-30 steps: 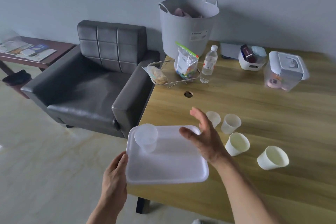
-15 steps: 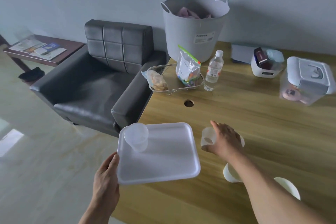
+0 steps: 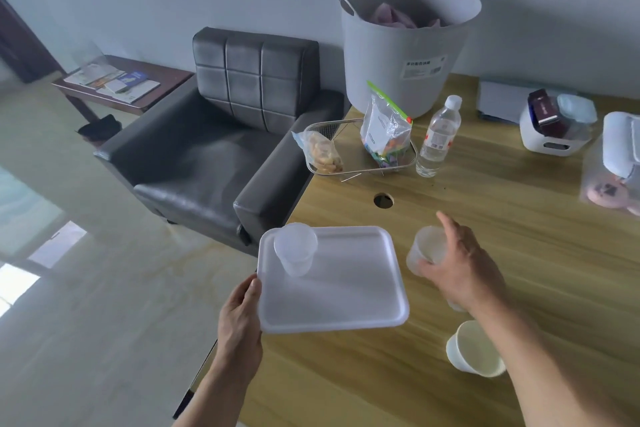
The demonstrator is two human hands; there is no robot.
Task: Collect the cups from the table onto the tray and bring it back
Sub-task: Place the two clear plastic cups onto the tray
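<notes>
A white plastic tray (image 3: 343, 291) lies over the left edge of the wooden table (image 3: 519, 253). My left hand (image 3: 240, 319) grips the tray's near left corner. One translucent cup (image 3: 295, 250) stands upright at the tray's far left corner. Just right of the tray, my right hand (image 3: 460, 263) holds a second translucent cup (image 3: 427, 248), tilted and lifted a little. A white paper cup (image 3: 472, 350) stands on the table near my right forearm. Another cup is mostly hidden under my right wrist.
A dark leather armchair (image 3: 221, 149) stands against the table's left side. At the back of the table are a grey tub (image 3: 405, 52), a wire basket with snack bags (image 3: 360, 149), a water bottle (image 3: 438, 139), a white box (image 3: 550, 128) and a lidded container (image 3: 616, 166). A cable hole (image 3: 383, 200) sits mid-table.
My right hand reached right from above the tray, closed on a translucent cup and now lifts it toward the tray. The view shifted, so fewer cups show at the right.
</notes>
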